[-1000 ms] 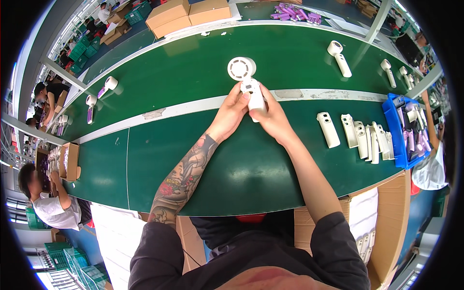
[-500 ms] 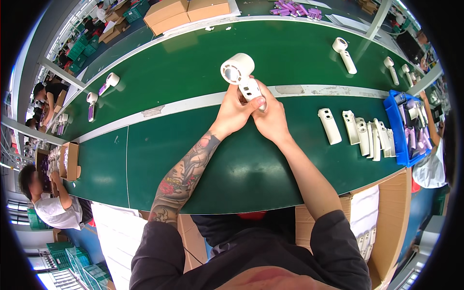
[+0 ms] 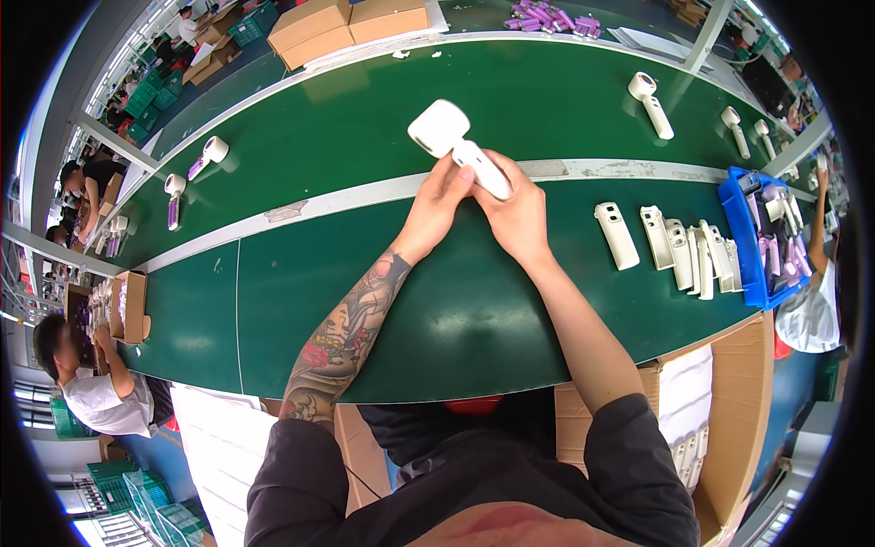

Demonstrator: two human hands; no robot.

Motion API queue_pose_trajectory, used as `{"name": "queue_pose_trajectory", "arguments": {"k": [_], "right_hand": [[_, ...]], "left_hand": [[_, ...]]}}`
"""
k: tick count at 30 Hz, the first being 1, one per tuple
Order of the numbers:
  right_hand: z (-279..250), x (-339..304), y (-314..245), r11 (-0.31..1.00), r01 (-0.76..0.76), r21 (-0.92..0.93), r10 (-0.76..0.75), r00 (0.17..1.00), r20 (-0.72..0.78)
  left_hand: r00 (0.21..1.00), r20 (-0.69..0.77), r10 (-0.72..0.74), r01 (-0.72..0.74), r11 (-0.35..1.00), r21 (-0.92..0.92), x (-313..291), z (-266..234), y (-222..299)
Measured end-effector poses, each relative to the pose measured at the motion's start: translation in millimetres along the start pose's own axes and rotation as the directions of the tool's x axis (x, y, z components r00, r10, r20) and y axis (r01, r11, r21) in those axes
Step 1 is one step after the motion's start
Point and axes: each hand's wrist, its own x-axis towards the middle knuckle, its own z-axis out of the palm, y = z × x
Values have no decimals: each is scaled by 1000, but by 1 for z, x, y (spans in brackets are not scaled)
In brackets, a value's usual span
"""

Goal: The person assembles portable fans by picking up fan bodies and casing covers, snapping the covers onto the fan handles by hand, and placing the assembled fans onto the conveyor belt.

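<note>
We hold a white handheld fan [image 3: 441, 128] over the green bench [image 3: 310, 273], our left grip [image 3: 436, 198] and right grip [image 3: 517, 216] both closed around its handle [image 3: 486, 173], rounded head angled away leftward.

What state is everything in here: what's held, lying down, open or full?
White handheld fan: held in both hands, head tilted leftward; whether it's running, cannot tell
Left hand: closed on the fan's handle
Right hand: closed on the handle too
Lone white casing: lying on the table
Blue bin: open, filled with white and purple parts
Cardboard box at right: open
Purple pieces: heaped
</note>
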Motion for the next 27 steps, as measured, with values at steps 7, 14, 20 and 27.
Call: {"name": "queue_pose_trajectory", "arguments": {"k": [7,14,20,27], "right_hand": [[-17,13,15,76,-540,838,70,841,536],[-23,20,48,-294,-638,712,-263,770,582],[-14,10,5,17,-626,780,222,763,607],[-12,4,0,208,-591,780,215,805,553]], "left_hand": [[987,11,-160,156,943,-295,3,-7,-1],[985,78,-156,169,963,-208,5,-8,-4],[995,102,-19,-4,977,215,-8,7,2],[998,56,15,-31,952,305,-12,19,-3]]}}
